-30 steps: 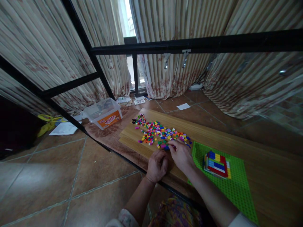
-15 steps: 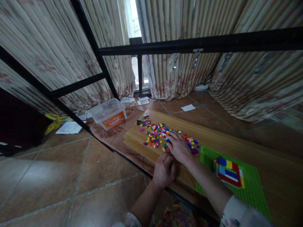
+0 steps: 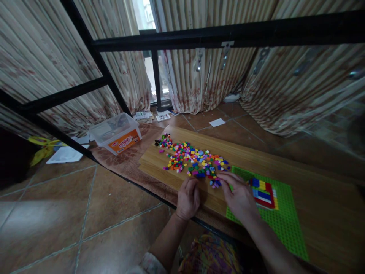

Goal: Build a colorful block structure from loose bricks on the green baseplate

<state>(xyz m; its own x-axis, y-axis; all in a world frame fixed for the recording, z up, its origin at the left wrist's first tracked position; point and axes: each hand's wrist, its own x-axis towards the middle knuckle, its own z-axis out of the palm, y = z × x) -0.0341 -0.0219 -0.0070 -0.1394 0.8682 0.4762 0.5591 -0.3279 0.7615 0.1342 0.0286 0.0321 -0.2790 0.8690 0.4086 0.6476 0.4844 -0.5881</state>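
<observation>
Several small coloured bricks (image 3: 194, 158) lie scattered on a wooden board (image 3: 159, 167). A green baseplate (image 3: 282, 220) lies to their right, with a low block of blue, red and yellow bricks (image 3: 264, 193) built on it. My left hand (image 3: 188, 198) rests on the board's near edge just below the pile, curled in a loose fist. My right hand (image 3: 238, 195) hovers over the baseplate's left edge, beside the built block. Its fingers are drawn together near a few loose bricks (image 3: 215, 183). What either hand holds is hidden.
A clear plastic box with an orange label (image 3: 115, 133) stands on a brown mat (image 3: 128, 161) to the left of the board. Black metal bars (image 3: 199, 36) cross above. Curtains (image 3: 285, 83) hang behind. Papers (image 3: 65, 154) lie on the tiled floor.
My right hand has drawn back from the middle of the brick pile and moved right to the baseplate's left edge. My left hand has stayed curled on the board's edge.
</observation>
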